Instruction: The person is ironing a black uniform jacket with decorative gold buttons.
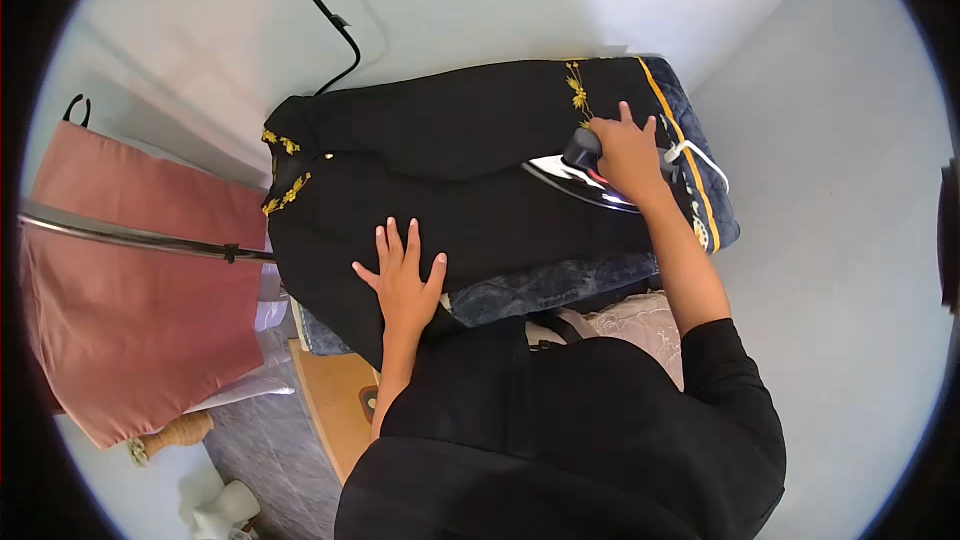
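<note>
A black garment [465, 135] with yellow floral embroidery at its neck and hem lies spread over a padded blue denim-like cloth [517, 289]. My right hand [626, 154] grips the dark handle of a clothes iron [577, 184], whose shiny soleplate rests on the garment near the hem and points left. My left hand [405, 285] lies palm down on the garment's lower left part, fingers spread, with nothing held in it. A white cord [701, 154] shows at the iron's rear, beyond my right wrist.
At left a pink cloth [150, 262] hangs by a metal rail [150, 234]. A black cable [319, 4] drops along the wall behind the garment. Below left are a wooden panel [330, 397], a tan vase-like object [180, 431] and a white object [229, 506] by the grey floor.
</note>
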